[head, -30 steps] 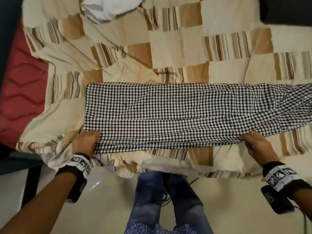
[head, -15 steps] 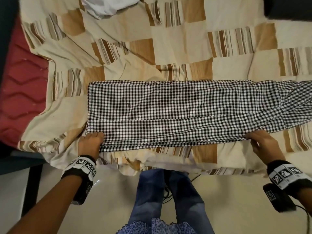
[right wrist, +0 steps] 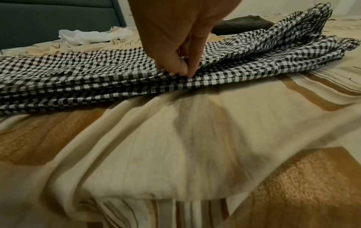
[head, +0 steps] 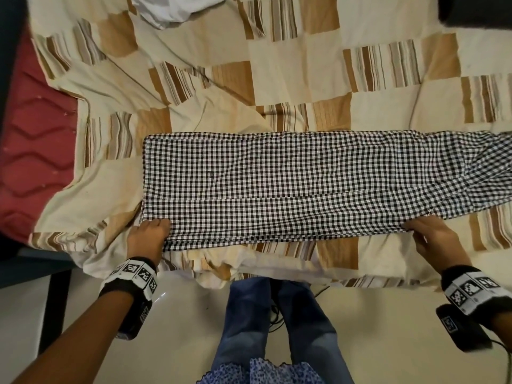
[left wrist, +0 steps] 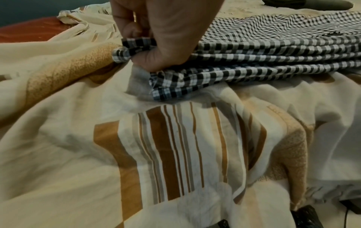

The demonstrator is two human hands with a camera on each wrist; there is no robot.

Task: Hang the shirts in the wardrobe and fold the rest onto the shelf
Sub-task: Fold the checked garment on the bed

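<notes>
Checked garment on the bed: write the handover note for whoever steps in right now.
Left hand: grip pinches the near left corner of the checked garment.
Right hand: grip pinches the near edge further right.
The garment lies on the patchwork bedspread as a long folded band; its right end is bunched.
A crumpled white cloth lies at the far edge of the bed, and a dark item at the far right corner.
Done: lengthwise fold.
Left: fold it shorter and put it away; deal with the other pieces. Wardrobe and shelf are not in view.
</notes>
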